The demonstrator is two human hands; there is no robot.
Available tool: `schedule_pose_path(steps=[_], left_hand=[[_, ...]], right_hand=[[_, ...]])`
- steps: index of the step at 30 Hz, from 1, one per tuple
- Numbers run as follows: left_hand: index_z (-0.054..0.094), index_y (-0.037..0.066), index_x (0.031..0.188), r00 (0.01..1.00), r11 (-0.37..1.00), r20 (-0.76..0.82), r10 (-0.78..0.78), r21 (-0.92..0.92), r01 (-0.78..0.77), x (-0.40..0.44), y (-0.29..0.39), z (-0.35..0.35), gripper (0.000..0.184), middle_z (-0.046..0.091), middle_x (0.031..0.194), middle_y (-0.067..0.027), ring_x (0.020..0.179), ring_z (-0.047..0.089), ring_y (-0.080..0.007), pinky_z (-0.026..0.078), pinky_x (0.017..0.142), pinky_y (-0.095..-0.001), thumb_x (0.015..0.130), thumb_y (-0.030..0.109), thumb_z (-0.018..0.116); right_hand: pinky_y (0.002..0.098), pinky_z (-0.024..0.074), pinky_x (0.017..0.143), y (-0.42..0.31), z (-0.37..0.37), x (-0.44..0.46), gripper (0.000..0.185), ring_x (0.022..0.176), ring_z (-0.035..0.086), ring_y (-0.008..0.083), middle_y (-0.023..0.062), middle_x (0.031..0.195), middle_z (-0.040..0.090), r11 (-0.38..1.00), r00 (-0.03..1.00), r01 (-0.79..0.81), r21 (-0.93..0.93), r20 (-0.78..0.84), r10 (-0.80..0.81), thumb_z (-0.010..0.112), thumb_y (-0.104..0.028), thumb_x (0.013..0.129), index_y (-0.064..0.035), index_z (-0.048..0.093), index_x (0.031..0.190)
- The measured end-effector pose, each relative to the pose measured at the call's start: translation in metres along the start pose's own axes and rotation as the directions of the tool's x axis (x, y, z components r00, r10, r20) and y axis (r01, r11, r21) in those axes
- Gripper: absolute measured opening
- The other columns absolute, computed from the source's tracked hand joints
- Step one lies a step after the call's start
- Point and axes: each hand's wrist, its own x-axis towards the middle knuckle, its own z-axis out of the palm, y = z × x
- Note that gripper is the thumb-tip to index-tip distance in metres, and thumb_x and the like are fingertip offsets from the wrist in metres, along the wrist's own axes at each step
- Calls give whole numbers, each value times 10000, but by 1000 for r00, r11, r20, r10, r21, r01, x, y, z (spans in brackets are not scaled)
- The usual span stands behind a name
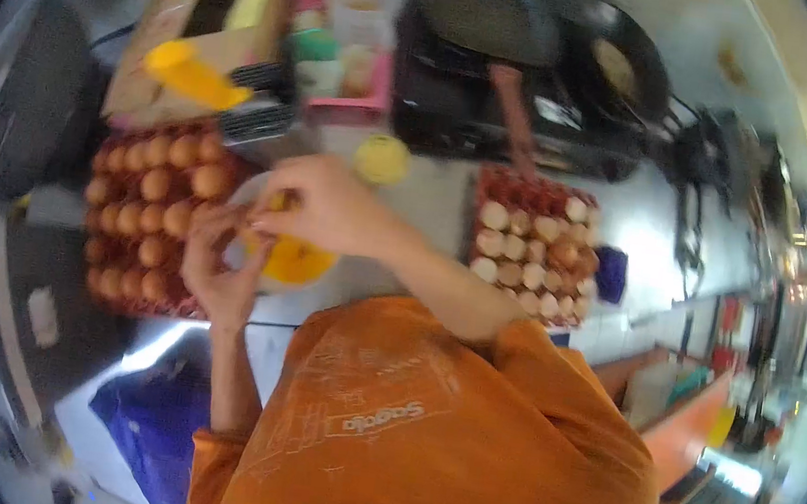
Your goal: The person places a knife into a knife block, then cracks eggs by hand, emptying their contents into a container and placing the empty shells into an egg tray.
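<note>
Both hands meet over a bowl holding yellow-orange egg yolk. My right hand is closed, its fingertips pinched around a cracked egg with yellow showing. From the left, my left hand reaches up with its fingers curled against the same egg, above the bowl's left side. Blur and the fingers hide most of the shell. Directly left of the hands is a red tray of brown eggs. Another red tray, holding pale and brown shells, sits to the right.
Behind the hands lie a yellow-handled tool, a cardboard box and a pink basket. A round yellow item rests on the counter. The black stove carries a pan and a wok.
</note>
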Motion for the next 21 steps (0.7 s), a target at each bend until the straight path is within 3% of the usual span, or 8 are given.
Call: schedule_pose_path(steps=[3, 7, 9, 12, 14, 17, 18, 21], left_hand=[[584, -16, 1116, 997, 994, -22, -73, -77, 71, -11, -6, 2, 449, 597, 1235, -133, 1141, 608, -224, 573, 945, -366, 731, -125, 788], [538, -5, 1195, 979, 974, -116, -168, -175, 146, -20, -16, 14, 536, 597, 1223, -139, 1153, 601, -236, 545, 980, -383, 738, -116, 795], [522, -5, 1228, 996, 993, -86, 4, -116, -14, -21, -10, 17, 597, 586, 1265, -159, 1176, 595, -255, 515, 1018, -400, 728, -52, 846], [532, 25, 1261, 968, 992, 220, 122, -54, -113, -11, 13, 19, 689, 628, 1245, -157, 1179, 607, -294, 497, 1006, -391, 691, 102, 912], [581, 35, 1223, 937, 952, 294, 190, 178, -249, 0, 21, 9, 629, 665, 1179, -143, 1138, 629, -294, 508, 957, -373, 698, 148, 908], [625, 29, 1166, 990, 964, 131, 50, 254, -83, 2, 11, -10, 498, 684, 1114, -128, 1052, 656, -264, 524, 900, -358, 741, 117, 869], [642, 21, 1138, 998, 984, 55, -20, 176, 10, -1, 6, -13, 428, 686, 1089, -123, 1005, 666, -243, 532, 874, -349, 768, 90, 845], [638, 15, 1138, 997, 995, -50, -61, 74, 65, -3, 1, -18, 364, 682, 1039, -111, 924, 672, -214, 536, 839, -325, 804, 22, 785]], right_hand=[[431, 489, 848, -5, 17, 0, 215, 921, 637, 347, 151, 945, 662, 973, 991, 0, -229, -129, -30, 783, -247, 803, -42, 740, 848], [435, 470, 906, -12, 19, -11, 329, 994, 614, 339, 150, 1025, 649, 998, 974, -51, 34, -219, 58, 823, -303, 774, -34, 720, 932], [413, 514, 852, -9, 14, -20, 473, 954, 644, 306, 141, 953, 664, 994, 962, -28, 102, -268, 55, 868, -319, 727, -33, 691, 1060], [347, 559, 788, -1, -11, -57, 362, 870, 696, 208, 107, 949, 719, 933, 928, -273, 236, -192, 320, 841, -202, 768, -23, 701, 1050], [322, 564, 838, 9, -49, -99, 346, 924, 695, 180, 92, 974, 721, 931, 907, -339, -136, -309, 285, 824, -176, 789, -16, 704, 1072], [331, 557, 812, 30, -96, -183, 310, 900, 690, 188, 107, 1002, 716, 786, 637, -617, 40, -560, 529, 788, -120, 803, -1, 683, 1069], [328, 542, 776, 17, -111, -189, 272, 872, 682, 198, 113, 988, 710, 624, 641, -728, -283, -603, 475, 764, -102, 808, -16, 689, 1054], [316, 523, 725, 28, -124, -214, 221, 834, 673, 217, 124, 967, 695, 425, 715, -698, -576, -591, 374, 755, -120, 823, -33, 711, 1022]])
